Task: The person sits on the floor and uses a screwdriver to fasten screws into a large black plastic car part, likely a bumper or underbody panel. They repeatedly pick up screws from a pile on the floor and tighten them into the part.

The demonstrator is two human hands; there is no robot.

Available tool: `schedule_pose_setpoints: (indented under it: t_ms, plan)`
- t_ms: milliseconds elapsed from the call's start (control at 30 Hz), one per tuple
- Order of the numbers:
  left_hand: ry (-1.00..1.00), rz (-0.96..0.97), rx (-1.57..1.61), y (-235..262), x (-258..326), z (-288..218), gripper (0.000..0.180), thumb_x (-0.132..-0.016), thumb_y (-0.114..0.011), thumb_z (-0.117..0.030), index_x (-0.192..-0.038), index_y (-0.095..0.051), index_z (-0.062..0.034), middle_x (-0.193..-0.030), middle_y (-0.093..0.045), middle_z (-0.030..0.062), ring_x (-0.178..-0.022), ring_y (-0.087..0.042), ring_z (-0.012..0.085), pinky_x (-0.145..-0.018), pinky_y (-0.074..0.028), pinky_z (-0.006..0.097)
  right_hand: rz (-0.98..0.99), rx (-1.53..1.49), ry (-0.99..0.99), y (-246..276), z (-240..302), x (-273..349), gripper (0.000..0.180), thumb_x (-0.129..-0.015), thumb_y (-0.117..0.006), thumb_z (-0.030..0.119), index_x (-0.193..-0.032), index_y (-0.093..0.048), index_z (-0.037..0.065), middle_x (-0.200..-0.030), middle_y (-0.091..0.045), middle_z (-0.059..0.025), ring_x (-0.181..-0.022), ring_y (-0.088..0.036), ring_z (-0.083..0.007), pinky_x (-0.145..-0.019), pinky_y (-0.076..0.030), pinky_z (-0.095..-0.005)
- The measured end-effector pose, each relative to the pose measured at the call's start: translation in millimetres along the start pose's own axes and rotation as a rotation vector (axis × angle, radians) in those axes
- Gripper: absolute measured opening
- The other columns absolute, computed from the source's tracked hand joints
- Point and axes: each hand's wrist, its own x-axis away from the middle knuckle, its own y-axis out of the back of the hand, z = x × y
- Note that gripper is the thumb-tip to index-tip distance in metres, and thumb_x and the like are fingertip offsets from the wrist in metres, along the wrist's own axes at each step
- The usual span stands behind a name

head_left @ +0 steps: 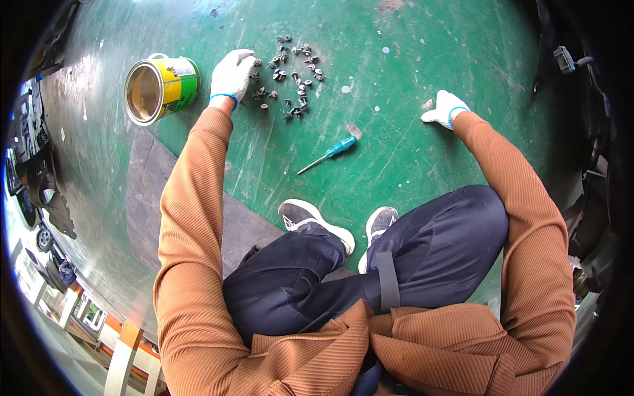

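— So, what is the left hand (231, 76) doing?

— Its gloved grip is curled at the near edge of a scatter of small dark metal clips (289, 76), fingertips down among the first few. Whether a clip is pinched inside, I cannot tell; the fingers hide it.

— And beside that hand?

— Just to its left lies an empty tin can (160, 89) on its side, mouth turned toward the person, probably so the clips can go in or come out within easy reach. Past the clips, toward the person's feet, a green-handled screwdriver (328, 154) lies loose, untouched.

— The right hand (446, 109)?

— Well apart from all that, out to the right, gloved too. It rests knuckles-down on the floor (409, 46), loosely closed and holding nothing that shows; it looks like a prop for balance while squatting.

— What about the surface?

— A green painted floor, scuffed and scratched, with pale spots. A grey mat (148, 191) sits under the left arm. Dark car parts (574, 63) crowd the edges, and parked vehicles show at far left.
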Motion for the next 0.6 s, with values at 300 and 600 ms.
schedule_pose_setpoints:
  t_ms: [300,600]
  plan:
    - [-0.188,0.280,-0.113,-3,12,-15,0.035,-0.100,-0.059,-0.029,-0.124,-0.073,-0.0082,-0.130,-0.071,0.0137,-0.127,-0.065,0.0324,-0.109,-0.048,0.039,-0.011,-0.008,0.008,-2,-3,-2,0.080,-0.076,-0.089,0.049,-0.127,-0.065,-0.009,-0.130,-0.069,-0.0293,-0.122,-0.068,-0.0427,-0.105,-0.054,-0.0460]
    - [-0.021,0.078,-0.048,19,3,22,0.035,-0.099,-0.062,-0.024,-0.128,-0.072,-0.0075,-0.130,-0.072,0.0156,-0.123,-0.067,0.0330,-0.106,-0.051,0.038,-0.001,-0.007,0.002,1,0,0,0.082,-0.076,-0.089,0.049,-0.130,-0.064,-0.008,-0.134,-0.068,-0.0283,-0.125,-0.066,-0.0419,-0.105,-0.054,-0.0457]
